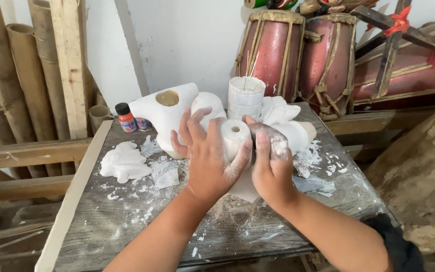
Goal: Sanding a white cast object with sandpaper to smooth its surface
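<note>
Two dusty hands clasp a white plaster cast at the middle of the worktop

The left hand [205, 158] wraps its grip around the white plaster cast [235, 136] from the left, fingers spread over it; the right hand [273, 161] presses it from the right, thumb laid on top — both powdered white. The cast rests on the grey wooden worktop [127, 226] amid plaster crumbs. Just behind stand a larger hollow white mould [164, 113] and a taped white cylinder [246, 98]; a flat plaster piece [124, 162] lies to the left, a small paint bottle [125, 117] beyond — two red drums [298, 55] at the back
</note>
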